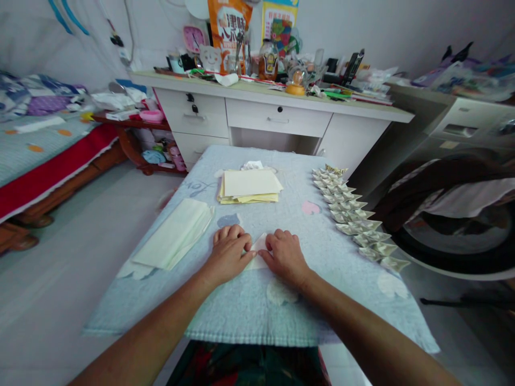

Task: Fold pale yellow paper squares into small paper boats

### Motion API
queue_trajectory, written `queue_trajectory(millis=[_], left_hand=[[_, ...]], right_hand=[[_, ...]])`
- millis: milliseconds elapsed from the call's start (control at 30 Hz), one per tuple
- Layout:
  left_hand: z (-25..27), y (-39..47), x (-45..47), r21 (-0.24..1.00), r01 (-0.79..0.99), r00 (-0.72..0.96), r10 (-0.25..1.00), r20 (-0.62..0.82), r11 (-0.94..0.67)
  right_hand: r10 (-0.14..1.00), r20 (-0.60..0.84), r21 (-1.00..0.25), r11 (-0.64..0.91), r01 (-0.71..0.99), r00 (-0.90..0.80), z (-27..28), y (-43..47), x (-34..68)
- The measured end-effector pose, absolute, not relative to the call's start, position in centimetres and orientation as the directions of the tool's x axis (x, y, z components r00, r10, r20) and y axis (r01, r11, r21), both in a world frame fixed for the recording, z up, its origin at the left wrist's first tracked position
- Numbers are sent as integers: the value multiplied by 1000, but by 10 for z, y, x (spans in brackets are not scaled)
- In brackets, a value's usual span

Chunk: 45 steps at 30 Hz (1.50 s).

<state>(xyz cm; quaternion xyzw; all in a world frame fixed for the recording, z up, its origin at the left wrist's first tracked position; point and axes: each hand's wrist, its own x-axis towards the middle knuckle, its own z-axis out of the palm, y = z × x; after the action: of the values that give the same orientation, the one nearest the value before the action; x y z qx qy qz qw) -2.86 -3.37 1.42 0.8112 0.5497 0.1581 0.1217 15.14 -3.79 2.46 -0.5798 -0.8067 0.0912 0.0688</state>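
A small sheet of pale paper [257, 262], folded to a point at its far end, lies on the cloth-covered table between my hands. My left hand [231, 251] is curled at its left side, thumb and fingertips pressing the paper. From the right, my right hand [285, 254] pinches down on the same paper, its thumb near the left thumb. Parts of the paper are hidden under the fingers. Beyond the hands sits a stack of cream paper sheets [251, 183]. To the left is a pile of pale green-white sheets [173, 233].
Rows of folded paper boats [354, 214] line the table's right side. A light blue cloth [322, 300] covers the table. Behind stands a white desk [277, 115] crowded with jars and packets. A washing machine [454, 123] is at right, a bed [48, 145] at left.
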Motion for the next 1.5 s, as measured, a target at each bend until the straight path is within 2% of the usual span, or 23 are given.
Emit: queue_trajectory(millis=[133, 300, 633, 767, 900, 1000, 1100, 1200, 1333, 1433, 1500], left_hand=[[15, -33, -30, 385, 843, 359, 926, 116, -375], [16, -33, -31, 401, 839, 360, 928, 98, -367], [16, -32, -34, 420, 826, 379, 922, 78, -375], [15, -33, -34, 410, 821, 386, 916, 113, -397], [12, -33, -32, 405, 815, 384, 910, 159, -415], [12, -32, -32, 417, 799, 390, 901, 189, -434], [10, -32, -32, 438, 779, 395, 894, 214, -449], [8, -30, -31, 493, 738, 394, 888, 238, -460], [4, -27, -27, 624, 641, 376, 892, 252, -447], [4, -25, -24, 779, 524, 358, 919, 164, -343], [5, -24, -23, 869, 430, 360, 929, 84, -245]], right_hand=[[964, 45, -259, 263, 929, -260, 23, -37, 167], [985, -3, -267, 166, 949, -174, 24, -31, 194], [991, -57, -272, 101, 957, -121, 22, -26, 229], [983, -84, -300, 133, 945, -165, 30, -22, 234], [952, -44, -412, 259, 873, -303, 45, -19, 222], [933, -35, -371, 320, 872, -357, 47, -19, 201], [941, -11, -298, 321, 899, -339, 37, -19, 184], [940, 22, -319, 330, 888, -341, 25, -19, 178], [932, 67, -435, 349, 830, -357, 23, -20, 178], [907, 126, -560, 400, 725, -403, 26, -21, 179], [893, 187, -688, 416, 595, -409, 27, -20, 181]])
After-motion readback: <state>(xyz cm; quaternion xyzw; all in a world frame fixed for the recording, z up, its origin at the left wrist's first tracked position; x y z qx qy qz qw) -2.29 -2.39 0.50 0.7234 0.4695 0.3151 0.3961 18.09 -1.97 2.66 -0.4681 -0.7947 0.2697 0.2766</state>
